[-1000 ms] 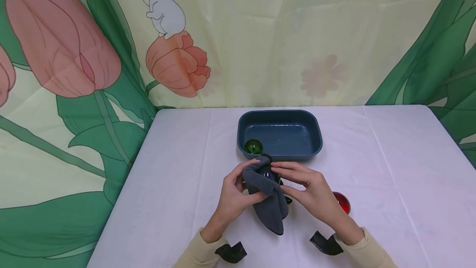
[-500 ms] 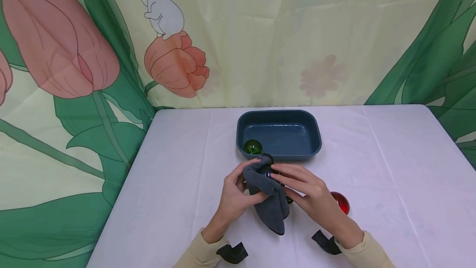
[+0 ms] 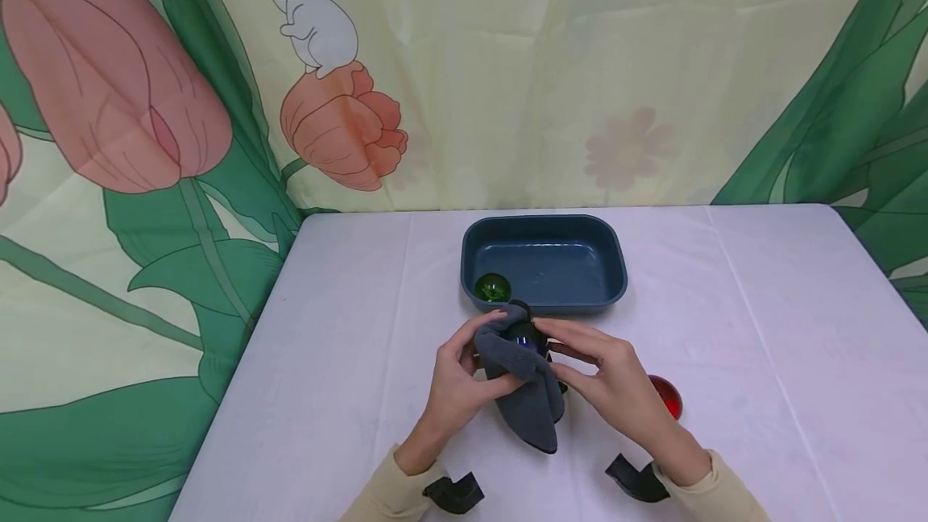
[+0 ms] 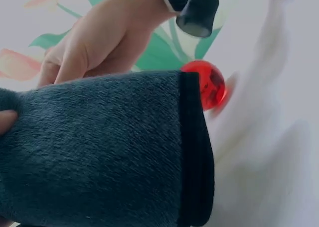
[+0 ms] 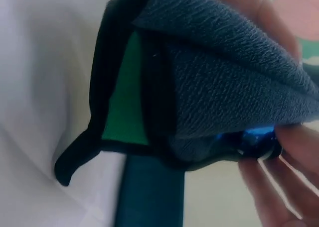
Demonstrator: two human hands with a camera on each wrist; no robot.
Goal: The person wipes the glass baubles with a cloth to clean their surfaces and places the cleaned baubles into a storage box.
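A slate-grey cloth (image 3: 529, 409) with dark edging is folded around a shiny dark blue ball (image 3: 524, 337). My left hand (image 3: 460, 393) grips the cloth, thumb in front, fingers behind. From the other side, my right hand (image 3: 609, 377) pinches the ball where it shows out of the cloth. In the right wrist view its fingertips touch the glossy blue surface (image 5: 259, 135), mostly covered by cloth. Beyond the hands, a see-through green ball (image 3: 493, 287) sits in the near left corner of a blue tray (image 3: 569, 268).
A red ball (image 3: 669, 395) lies on the white-covered table (image 3: 348, 329), partly hidden behind my right wrist. A small green glassy thing (image 3: 563, 387) peeks out beside the cloth, mostly hidden. A printed curtain (image 3: 507, 103) hangs behind the table.
My right fingers shift on the blue ball, and more of it shows than half a second ago. The left hand and cloth barely move.
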